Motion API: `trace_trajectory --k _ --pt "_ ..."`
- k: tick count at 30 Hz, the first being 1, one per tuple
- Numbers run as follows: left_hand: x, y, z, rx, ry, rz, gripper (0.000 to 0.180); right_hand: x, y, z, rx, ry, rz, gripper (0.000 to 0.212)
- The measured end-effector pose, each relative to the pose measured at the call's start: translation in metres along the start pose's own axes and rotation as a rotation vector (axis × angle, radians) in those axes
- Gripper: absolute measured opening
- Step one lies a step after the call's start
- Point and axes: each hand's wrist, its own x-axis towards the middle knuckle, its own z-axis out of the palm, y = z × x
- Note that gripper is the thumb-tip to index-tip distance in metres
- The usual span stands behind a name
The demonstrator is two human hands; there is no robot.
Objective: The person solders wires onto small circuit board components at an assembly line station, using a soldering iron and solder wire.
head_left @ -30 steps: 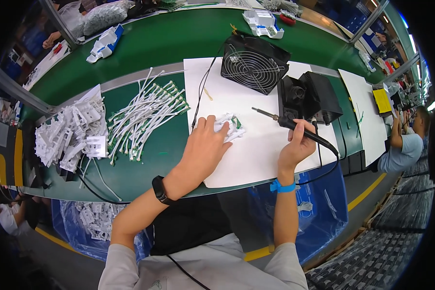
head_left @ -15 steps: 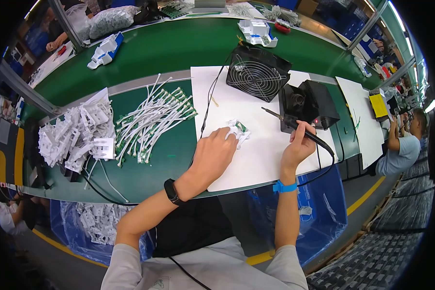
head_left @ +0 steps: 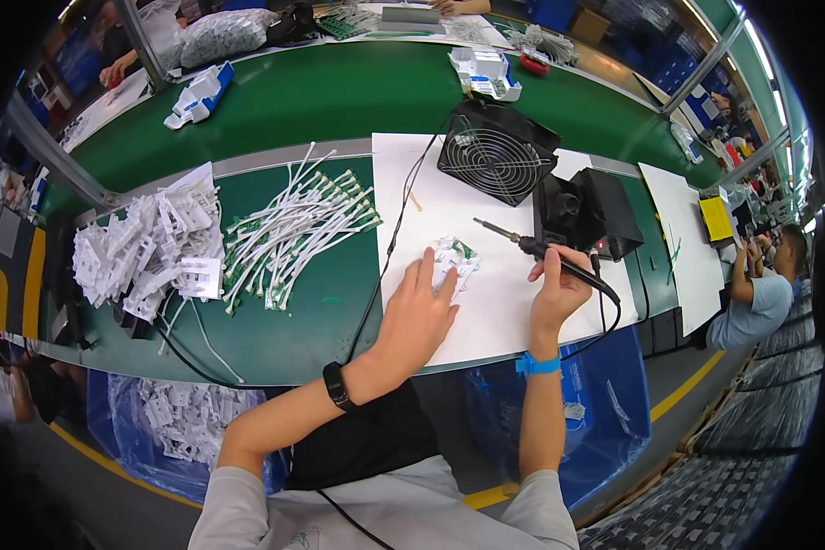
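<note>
On the white board lies a small white plastic part (head_left: 456,261) with a bit of green circuit board in it. My left hand (head_left: 417,316) rests beside that part, fingers stretched and apart, the fingertips close to its left edge; whether they touch it I cannot tell. A soldering iron (head_left: 545,252) is gripped in my right hand (head_left: 559,291), its metal tip pointing left and standing above and to the right of the part. The iron's black cable loops down beside my wrist.
A pile of white plastic parts (head_left: 147,243) and a bundle of white wires with small green boards (head_left: 302,234) lie left. A black fan (head_left: 497,151) and a black soldering station (head_left: 605,215) stand behind the iron. Blue bins (head_left: 605,412) sit below the table; a co-worker (head_left: 756,293) is right.
The soldering iron has swung left, nearer the white part. My left hand's fingers have drawn back off the part and spread.
</note>
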Motion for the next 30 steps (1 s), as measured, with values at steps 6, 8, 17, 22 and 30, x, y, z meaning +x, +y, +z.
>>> trace_trajectory --k 6,8,17,22,30 --pt "0.003 0.003 0.013 0.047 -0.090 -0.056 0.042 -0.005 0.005 -0.003 -0.053 -0.057 -0.007 0.012" --pt "0.004 0.005 0.018 0.049 -0.092 -0.080 0.044 -0.004 0.008 -0.004 -0.067 -0.069 -0.008 0.012" --pt "-0.007 0.018 0.013 0.017 -0.062 -0.156 0.051 -0.002 0.003 0.001 0.041 -0.173 -0.037 0.015" --pt "-0.014 0.025 0.010 -0.048 -0.048 -0.212 0.058 -0.001 0.000 0.000 0.019 -0.128 -0.065 0.013" --pt "-0.015 0.021 0.029 -0.042 0.037 -0.204 0.051 -0.006 0.017 -0.002 -0.233 -0.050 -0.193 0.018"
